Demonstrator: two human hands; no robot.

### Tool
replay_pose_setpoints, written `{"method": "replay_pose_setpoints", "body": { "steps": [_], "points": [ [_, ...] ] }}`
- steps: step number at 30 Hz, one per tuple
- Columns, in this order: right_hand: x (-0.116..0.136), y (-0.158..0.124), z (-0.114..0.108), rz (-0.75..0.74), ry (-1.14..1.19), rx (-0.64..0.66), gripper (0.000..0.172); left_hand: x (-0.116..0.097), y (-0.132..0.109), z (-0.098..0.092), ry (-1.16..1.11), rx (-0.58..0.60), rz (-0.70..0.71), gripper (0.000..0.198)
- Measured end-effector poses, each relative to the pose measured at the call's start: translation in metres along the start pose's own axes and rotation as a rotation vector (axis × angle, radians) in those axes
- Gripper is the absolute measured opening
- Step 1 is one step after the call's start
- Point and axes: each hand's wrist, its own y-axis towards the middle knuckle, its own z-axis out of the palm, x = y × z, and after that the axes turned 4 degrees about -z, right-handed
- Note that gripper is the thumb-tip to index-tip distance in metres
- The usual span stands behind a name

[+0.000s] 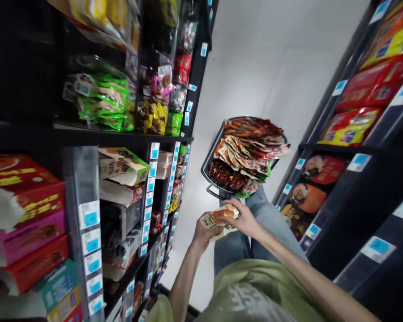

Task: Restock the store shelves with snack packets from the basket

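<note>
My fingers (215, 232), left and right, gripped a cream packet (219, 215) at lower centre, outside the already heaped basket (208, 164) mid-frame.

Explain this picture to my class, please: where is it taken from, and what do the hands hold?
There is no machine: one camera, worn on a person's head, looks forward and down. The bare left hand and right hand hold a cream and orange shiny packet. Beyond it is a black, rounded basket filled with rows of red, cream and dark packets; what supports it is hard to tell. A pale grey floor runs between black shelves of packaged goods.
</note>
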Motion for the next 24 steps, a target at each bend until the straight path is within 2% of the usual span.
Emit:
{"method": "replay_pose_setpoints", "body": {
  "steps": [2,5,9,11,13,16,19,21,24],
  "points": [
    [-0.016,0.006,0.008,-0.007,-0.003,0.015,0.036,0.012,0.016,-0.003,-0.067,-0.041,-0.045,0.066],
    [-0.038,0.016,0.019,-0.042,0.025,0.074,0.036,0.021,0.034,-0.013,-0.052,-0.098,-0.049,0.063],
    [-0.063,0.029,0.031,0.000,0.084,0.034,0.054,0.013,0.057,-0.040,0.100,-0.184,0.034,0.059],
    [-0.074,0.034,0.035,0.062,0.120,-0.012,0.059,0.000,0.073,-0.058,0.169,-0.297,0.099,0.059],
    [-0.084,0.038,0.036,0.114,0.131,-0.045,0.052,-0.017,0.091,-0.077,0.210,-0.464,0.202,0.061],
    [-0.097,0.039,0.029,0.148,0.082,-0.043,0.036,-0.049,0.121,-0.105,0.296,-0.689,0.438,0.056],
    [-0.107,0.039,0.016,0.166,0.045,-0.027,0.027,-0.083,0.149,-0.129,0.439,-0.884,0.680,0.046],
    [-0.113,0.038,0.007,0.180,0.031,-0.016,0.026,-0.100,0.165,-0.141,0.540,-0.995,0.741,0.040],
    [-0.119,0.036,-0.003,0.204,0.019,-0.005,0.026,-0.114,0.186,-0.152,0.739,-1.124,0.772,0.033]
  ]
}}
